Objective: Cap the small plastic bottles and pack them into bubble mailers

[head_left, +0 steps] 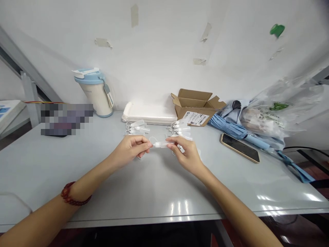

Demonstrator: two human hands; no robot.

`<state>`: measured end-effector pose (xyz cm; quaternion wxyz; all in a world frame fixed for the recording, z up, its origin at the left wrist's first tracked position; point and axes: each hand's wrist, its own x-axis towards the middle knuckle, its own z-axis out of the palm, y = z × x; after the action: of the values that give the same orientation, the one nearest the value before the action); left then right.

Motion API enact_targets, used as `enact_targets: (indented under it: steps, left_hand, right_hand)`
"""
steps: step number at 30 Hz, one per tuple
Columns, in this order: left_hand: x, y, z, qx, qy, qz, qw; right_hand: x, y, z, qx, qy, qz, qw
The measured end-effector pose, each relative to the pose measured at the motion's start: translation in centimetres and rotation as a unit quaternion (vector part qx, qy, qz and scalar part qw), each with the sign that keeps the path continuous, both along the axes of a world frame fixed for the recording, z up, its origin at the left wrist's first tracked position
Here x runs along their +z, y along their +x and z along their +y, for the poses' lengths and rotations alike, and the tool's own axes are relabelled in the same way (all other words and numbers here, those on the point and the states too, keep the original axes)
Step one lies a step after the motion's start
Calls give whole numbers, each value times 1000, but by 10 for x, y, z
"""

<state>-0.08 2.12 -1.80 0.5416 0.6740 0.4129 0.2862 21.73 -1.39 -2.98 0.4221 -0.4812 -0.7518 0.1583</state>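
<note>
Between my two hands, above the grey table, a small clear squeeze bottle (161,145) with a white cap and a thin looped strap lies level. My right hand (187,155) is closed round its body, thumb and fingers pinching it. At the cap end, my left hand (132,149) is closed in a pinch at the narrow tip; the tip is partly hidden by the fingers. Beyond my left hand lies a group of similar bottles (138,129). Another group of bottles (183,129) lies beyond my right hand, partly covered by it.
Behind the bottles are stacked white trays (151,115) and an open cardboard box (195,106). A tumbler (96,96) stands at the left back. On the right lie a phone (240,147), a blue umbrella (228,125) and a plastic bag (272,113). The table's front edge (144,221) is near me.
</note>
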Motion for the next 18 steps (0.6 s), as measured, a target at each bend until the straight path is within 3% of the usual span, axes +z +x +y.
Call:
enact_targets:
  steps: [8, 12, 18]
  left_hand:
    - [1, -2, 2, 0, 2, 26, 1000]
    - [7, -6, 7, 39, 7, 37, 999]
    - [19, -23, 24, 150, -3, 38, 988]
  right_hand:
    - [-8, -5, -1, 8, 4, -9, 1000]
    - [-2, 1, 3, 15, -22, -33, 999]
    - [2, 39, 29, -98, 37, -41, 994]
